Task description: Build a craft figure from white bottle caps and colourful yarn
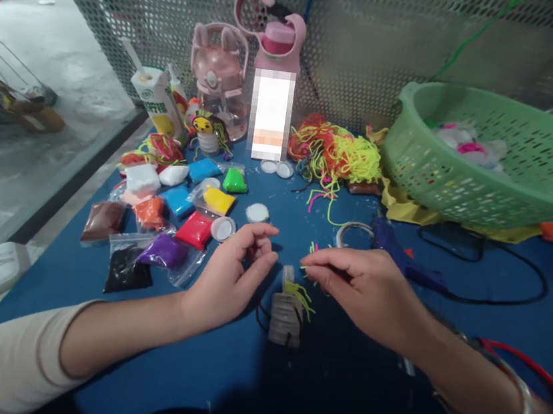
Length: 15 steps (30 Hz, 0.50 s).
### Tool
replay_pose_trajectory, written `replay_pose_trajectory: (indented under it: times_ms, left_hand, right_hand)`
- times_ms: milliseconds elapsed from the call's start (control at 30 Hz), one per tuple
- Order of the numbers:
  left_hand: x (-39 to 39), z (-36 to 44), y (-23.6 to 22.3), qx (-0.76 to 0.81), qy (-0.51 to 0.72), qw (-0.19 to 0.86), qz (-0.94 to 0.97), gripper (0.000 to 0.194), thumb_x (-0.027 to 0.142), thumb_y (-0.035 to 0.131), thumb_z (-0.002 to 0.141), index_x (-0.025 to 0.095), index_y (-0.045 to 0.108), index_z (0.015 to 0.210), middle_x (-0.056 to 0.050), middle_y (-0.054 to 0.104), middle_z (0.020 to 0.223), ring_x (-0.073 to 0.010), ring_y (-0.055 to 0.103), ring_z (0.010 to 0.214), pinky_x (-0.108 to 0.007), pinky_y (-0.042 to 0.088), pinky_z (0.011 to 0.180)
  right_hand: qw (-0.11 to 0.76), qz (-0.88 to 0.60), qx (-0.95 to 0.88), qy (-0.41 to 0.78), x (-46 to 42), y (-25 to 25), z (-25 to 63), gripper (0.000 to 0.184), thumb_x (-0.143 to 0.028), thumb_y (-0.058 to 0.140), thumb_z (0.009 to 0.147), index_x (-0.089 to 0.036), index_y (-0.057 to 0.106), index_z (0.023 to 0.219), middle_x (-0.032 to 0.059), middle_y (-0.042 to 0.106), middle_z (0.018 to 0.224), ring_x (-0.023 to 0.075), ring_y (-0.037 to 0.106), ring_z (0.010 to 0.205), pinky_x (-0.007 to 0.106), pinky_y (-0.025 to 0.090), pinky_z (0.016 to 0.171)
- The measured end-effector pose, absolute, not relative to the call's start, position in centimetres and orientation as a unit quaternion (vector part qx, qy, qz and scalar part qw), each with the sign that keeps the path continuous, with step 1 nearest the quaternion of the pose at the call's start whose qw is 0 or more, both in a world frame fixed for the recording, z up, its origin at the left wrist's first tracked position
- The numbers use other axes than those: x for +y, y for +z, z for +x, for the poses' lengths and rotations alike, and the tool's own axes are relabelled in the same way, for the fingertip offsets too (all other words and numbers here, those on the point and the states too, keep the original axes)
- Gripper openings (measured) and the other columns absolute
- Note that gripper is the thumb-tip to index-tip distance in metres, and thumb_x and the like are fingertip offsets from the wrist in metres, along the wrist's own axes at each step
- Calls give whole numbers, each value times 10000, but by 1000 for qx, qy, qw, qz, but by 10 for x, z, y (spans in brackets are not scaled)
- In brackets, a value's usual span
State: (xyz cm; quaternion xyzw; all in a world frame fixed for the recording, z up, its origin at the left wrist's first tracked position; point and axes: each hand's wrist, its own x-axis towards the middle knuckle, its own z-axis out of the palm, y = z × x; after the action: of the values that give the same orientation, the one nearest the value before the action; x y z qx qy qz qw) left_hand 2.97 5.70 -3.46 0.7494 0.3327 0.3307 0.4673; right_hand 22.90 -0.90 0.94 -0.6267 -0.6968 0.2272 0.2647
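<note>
My left hand point(236, 269) hovers just left of a small ribbed clear plastic bottle point(285, 326). Its fingers are loosely bent, with a gap to the thumb and nothing between them. On the other side of the bottle, my right hand point(362, 285) pinches short strands of yarn point(312, 246), green and pink, between thumb and fingertips. The bottle lies on the blue table point(176, 369) with its neck pointing away from me. Yellow-green yarn strands point(302, 295) hang over its neck and a dark cord loops beside it.
Bags of coloured clay point(165, 250) spread at left, near white round caps point(257, 213). Behind are a doll-headed bottle point(207, 133), pink drinking bottles point(221, 69) and a yarn heap point(338, 151). At right are a tape roll point(340, 233), a blue glue gun point(390, 244) and a green basket point(436, 179).
</note>
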Motion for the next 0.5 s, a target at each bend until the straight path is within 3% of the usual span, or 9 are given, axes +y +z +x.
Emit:
replay_pose_trajectory:
  times_ms: [133,300,500]
  left_hand:
    - [58,27,-46,317,317,486,750,239,217,513,921,206,504,1160,-14,590,932,-102,554,811,-228,468,742]
    - [62,24,-50,270,332,449,784,165,185,534,901,160,581,1058,-36,609,914,-105,560,806,-224,462,721]
    - [61,23,-40,218,328,425,815,135,209,561,893,146,650,973,-47,647,829,-130,576,790,-256,463,708]
  right_hand:
    - [251,-633,-716,155,-15,5,222,230,-174,582,889,-231,636,1106,-43,762,850,108,705,752,197,470,671]
    - [251,-614,-742,98,-23,1,223,86,-160,609,875,-231,657,883,-51,750,809,93,697,687,188,467,654]
    - [263,-586,-763,76,-26,-1,219,69,-168,605,883,-228,638,870,-35,734,754,112,686,654,222,475,642]
